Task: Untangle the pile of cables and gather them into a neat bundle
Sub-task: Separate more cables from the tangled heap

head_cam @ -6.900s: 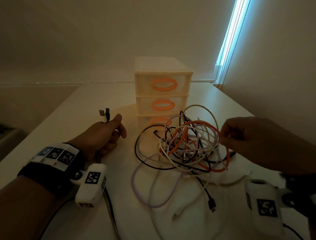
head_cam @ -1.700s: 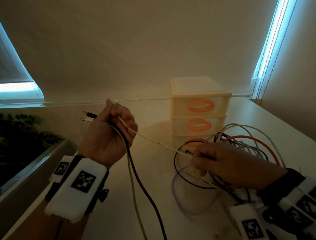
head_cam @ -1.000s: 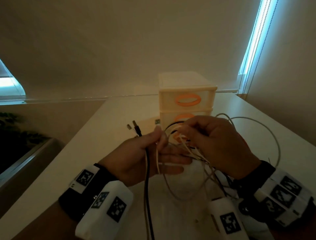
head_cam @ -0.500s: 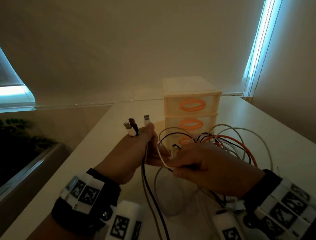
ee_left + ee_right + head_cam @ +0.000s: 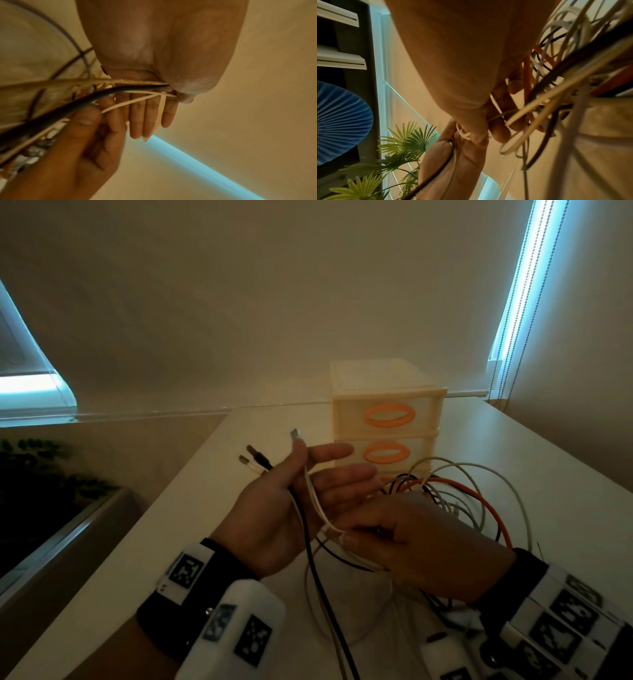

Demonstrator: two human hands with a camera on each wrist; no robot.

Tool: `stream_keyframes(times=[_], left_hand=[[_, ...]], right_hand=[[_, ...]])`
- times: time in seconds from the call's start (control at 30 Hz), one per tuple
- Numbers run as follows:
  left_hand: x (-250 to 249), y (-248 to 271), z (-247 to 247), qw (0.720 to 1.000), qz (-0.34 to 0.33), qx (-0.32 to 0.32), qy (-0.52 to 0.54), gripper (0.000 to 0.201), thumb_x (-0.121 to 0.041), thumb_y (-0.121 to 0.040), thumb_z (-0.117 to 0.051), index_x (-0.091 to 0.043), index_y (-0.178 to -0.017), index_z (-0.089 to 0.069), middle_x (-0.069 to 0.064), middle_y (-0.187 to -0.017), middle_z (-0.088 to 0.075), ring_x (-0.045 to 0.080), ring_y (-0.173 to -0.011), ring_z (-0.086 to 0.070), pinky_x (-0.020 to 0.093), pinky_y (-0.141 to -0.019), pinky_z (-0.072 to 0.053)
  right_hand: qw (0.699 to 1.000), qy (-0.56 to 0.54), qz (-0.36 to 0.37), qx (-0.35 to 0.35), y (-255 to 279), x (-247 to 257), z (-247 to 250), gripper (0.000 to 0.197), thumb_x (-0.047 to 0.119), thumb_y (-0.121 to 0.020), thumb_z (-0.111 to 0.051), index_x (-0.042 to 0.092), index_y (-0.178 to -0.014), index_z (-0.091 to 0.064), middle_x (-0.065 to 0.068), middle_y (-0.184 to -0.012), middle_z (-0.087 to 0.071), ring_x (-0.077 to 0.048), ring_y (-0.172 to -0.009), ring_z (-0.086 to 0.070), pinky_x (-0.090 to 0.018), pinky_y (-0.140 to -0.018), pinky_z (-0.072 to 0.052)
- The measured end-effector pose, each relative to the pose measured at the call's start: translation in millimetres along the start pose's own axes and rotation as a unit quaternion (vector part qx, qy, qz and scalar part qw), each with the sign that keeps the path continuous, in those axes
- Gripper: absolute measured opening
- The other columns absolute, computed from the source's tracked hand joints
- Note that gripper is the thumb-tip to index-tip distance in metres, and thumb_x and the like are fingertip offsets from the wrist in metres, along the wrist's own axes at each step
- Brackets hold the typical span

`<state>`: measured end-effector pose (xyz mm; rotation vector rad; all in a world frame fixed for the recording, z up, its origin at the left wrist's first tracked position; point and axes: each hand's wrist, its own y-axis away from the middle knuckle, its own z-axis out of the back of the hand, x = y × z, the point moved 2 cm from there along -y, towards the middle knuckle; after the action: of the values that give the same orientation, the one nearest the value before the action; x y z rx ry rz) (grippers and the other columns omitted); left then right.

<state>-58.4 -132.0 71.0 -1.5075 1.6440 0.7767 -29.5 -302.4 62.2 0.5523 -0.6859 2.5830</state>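
Note:
My left hand (image 5: 318,460) is held palm up with its fingers straight. Its thumb pins a black cable (image 5: 303,518) and white cables (image 5: 315,498) against the palm. Three plug ends (image 5: 251,450) stick out past the thumb. My right hand (image 5: 352,537) pinches a white cable near the heel of the left palm, also seen in the right wrist view (image 5: 462,132). The tangle (image 5: 459,494) with its orange cable (image 5: 479,499) hangs behind the right hand, over the table (image 5: 171,542). The left wrist view shows the thumb (image 5: 180,88) on the cables.
A cream drawer unit (image 5: 387,419) with orange handles stands on the table behind the hands. The table's left edge drops to a planter with green leaves (image 5: 34,474). Blinds with bright strips hang at the left and right.
My left fingers have straightened out from a curled grip. My right hand has slid down the white cable toward the heel of the left palm. The camera view has tilted slightly.

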Motion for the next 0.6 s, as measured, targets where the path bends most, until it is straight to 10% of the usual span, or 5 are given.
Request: stream_keyframes(times=[0.13,0.3,0.47,0.6], left_hand=[[-6.9,-3.7,8.4,0.998,-0.021,-0.038,0.039,0.063,-0.046,-0.105,-0.037,-0.005,-0.077,-0.075,0.027,-0.106,-0.073,0.037,-0.098,-0.073,0.048,-0.088,-0.059],[-0.4,-3.4,5.1,0.999,0.022,-0.017,0.030,0.056,-0.048,-0.105,-0.033,-0.003,-0.096,-0.063,0.034,-0.128,-0.062,0.043,-0.121,-0.062,0.054,-0.109,-0.044],[-6.1,-3.8,5.1,0.997,-0.012,-0.029,0.069,0.055,-0.050,-0.105,-0.034,-0.004,-0.119,-0.059,0.033,-0.129,-0.061,0.046,-0.122,-0.060,0.054,-0.111,-0.042],[-9.4,-0.4,4.6,0.996,-0.013,-0.059,0.070,0.057,-0.048,-0.105,-0.038,-0.005,-0.093,-0.075,0.022,-0.104,-0.074,0.036,-0.099,-0.073,0.044,-0.081,-0.062]], right_hand=[[0.994,0.007,-0.068,-0.088,1.9,-7.1,2.6,0.014,0.035,-0.099,-0.055,0.033,-0.086,-0.061,0.006,-0.073,-0.065,-0.013,-0.065,-0.061,-0.031,-0.060,-0.052],[0.964,-0.064,-0.131,-0.223,4.9,-16.7,6.5,0.012,0.030,-0.097,-0.059,0.031,-0.085,-0.063,0.013,-0.072,-0.070,-0.005,-0.062,-0.068,-0.020,-0.055,-0.052],[0.996,-0.032,-0.066,-0.040,2.8,-6.5,-2.8,0.010,0.033,-0.097,-0.064,0.030,-0.093,-0.072,0.012,-0.080,-0.070,-0.007,-0.073,-0.067,-0.024,-0.067,-0.055],[0.997,-0.031,-0.069,0.000,2.0,-4.2,-7.3,0.017,0.035,-0.099,-0.061,0.032,-0.107,-0.075,0.015,-0.092,-0.072,-0.003,-0.083,-0.067,-0.022,-0.075,-0.053]])
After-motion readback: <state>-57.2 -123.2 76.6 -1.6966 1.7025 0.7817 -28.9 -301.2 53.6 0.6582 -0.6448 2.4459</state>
